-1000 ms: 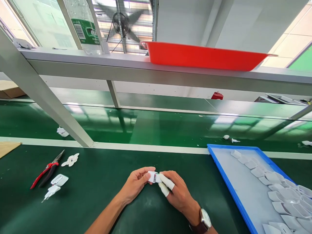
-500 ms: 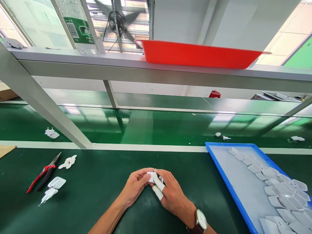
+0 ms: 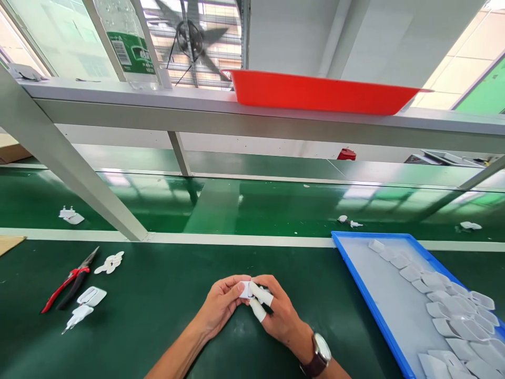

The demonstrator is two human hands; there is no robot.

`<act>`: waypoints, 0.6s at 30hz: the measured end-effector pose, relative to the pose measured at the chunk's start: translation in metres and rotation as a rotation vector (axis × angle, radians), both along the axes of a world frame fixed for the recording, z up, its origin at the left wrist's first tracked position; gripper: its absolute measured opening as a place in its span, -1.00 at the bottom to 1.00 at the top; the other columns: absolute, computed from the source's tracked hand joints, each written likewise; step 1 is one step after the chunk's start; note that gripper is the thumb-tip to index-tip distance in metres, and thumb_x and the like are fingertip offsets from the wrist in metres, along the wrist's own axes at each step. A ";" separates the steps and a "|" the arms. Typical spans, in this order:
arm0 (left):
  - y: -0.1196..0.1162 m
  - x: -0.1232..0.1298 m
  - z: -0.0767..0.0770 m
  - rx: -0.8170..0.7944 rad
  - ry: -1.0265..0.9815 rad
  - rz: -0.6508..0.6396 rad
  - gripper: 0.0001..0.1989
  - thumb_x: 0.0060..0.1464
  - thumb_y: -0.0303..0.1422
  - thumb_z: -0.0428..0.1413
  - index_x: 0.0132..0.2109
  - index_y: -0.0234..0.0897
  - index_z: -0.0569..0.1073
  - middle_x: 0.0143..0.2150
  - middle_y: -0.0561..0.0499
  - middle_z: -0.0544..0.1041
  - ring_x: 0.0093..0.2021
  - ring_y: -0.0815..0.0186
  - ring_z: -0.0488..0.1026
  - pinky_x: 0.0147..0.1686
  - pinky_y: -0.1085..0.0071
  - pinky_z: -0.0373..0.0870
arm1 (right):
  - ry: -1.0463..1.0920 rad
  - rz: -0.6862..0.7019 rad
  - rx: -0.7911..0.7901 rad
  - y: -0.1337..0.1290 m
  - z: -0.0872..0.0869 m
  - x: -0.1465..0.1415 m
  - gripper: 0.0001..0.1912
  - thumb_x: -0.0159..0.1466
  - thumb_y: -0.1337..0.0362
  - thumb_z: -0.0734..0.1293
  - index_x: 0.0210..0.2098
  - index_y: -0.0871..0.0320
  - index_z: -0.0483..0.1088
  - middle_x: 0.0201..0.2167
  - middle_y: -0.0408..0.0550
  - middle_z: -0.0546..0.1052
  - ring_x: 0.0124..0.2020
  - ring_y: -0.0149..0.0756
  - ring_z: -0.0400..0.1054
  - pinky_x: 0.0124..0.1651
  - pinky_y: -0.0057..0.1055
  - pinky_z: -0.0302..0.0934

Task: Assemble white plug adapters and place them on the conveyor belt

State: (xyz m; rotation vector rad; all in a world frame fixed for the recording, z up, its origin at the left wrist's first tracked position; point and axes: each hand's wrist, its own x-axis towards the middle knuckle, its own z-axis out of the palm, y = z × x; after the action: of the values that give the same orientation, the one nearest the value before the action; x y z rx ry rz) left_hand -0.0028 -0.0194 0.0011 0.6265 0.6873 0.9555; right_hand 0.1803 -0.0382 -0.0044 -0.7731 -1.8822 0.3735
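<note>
Near the front middle of the green table, my left hand (image 3: 223, 302) pinches a small white piece (image 3: 246, 290) between thumb and fingers. My right hand (image 3: 276, 310) meets it from the other side, its white-covered thumb and finger closed at the piece's right edge. A dark curved line shows on the piece's face. Part of something small and whitish is half hidden behind the right fingers. A watch is on my right wrist.
Red-handled pliers (image 3: 73, 279) and white plastic parts (image 3: 91, 296) lie at the left. A blue-rimmed tray (image 3: 366, 295) with several white pieces stands at the right. Beyond a metal frame (image 3: 252, 118) runs a green belt carrying small white parts. A red tray (image 3: 323, 93) rests above.
The right hand's covered fingers have shifted slightly and show more spread around the white piece. Small parts on the green belt have moved left.
</note>
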 end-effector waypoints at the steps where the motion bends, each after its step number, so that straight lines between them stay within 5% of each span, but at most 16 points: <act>1: 0.000 0.000 0.000 -0.001 0.002 0.005 -0.60 -0.04 -0.23 0.47 -0.13 -0.42 0.66 -0.25 -0.18 0.63 -0.27 0.28 0.50 -0.21 0.40 0.48 | -0.034 0.000 0.025 0.000 0.001 0.000 -0.53 0.37 0.48 0.29 0.22 0.04 0.33 -0.04 0.07 0.51 -0.04 -0.19 0.46 -0.02 -0.23 0.48; 9: 0.001 -0.003 0.001 -0.007 -0.022 -0.043 -0.58 0.01 -0.20 0.43 -0.10 -0.45 0.65 -0.20 -0.24 0.62 -0.25 0.23 0.50 -0.23 0.38 0.46 | 0.093 -0.023 -0.055 0.000 -0.010 -0.002 -0.46 0.35 0.41 0.33 0.29 0.02 0.24 -0.04 0.03 0.52 -0.09 -0.24 0.49 -0.06 -0.31 0.48; 14: 0.001 -0.001 -0.002 -0.004 -0.028 -0.043 -0.58 0.00 -0.19 0.44 -0.11 -0.46 0.65 -0.24 -0.20 0.61 -0.29 0.28 0.47 -0.27 0.40 0.45 | 0.106 -0.010 -0.116 0.001 -0.010 -0.003 -0.63 0.33 0.40 0.36 0.10 -0.01 0.41 -0.12 -0.04 0.50 -0.15 -0.28 0.48 -0.12 -0.36 0.47; 18: 0.001 -0.001 0.001 0.000 -0.025 -0.048 -0.59 0.02 -0.19 0.42 -0.12 -0.45 0.65 -0.25 -0.20 0.60 -0.29 0.26 0.47 -0.27 0.38 0.46 | 0.058 -0.007 -0.058 0.001 -0.008 -0.001 -0.52 0.34 0.43 0.32 0.22 0.00 0.32 -0.09 0.01 0.52 -0.13 -0.25 0.48 -0.10 -0.32 0.49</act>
State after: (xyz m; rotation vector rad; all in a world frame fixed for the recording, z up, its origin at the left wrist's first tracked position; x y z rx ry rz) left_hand -0.0036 -0.0185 0.0017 0.6272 0.6475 0.9173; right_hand 0.1798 -0.0375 -0.0125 -0.7994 -1.8210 0.4428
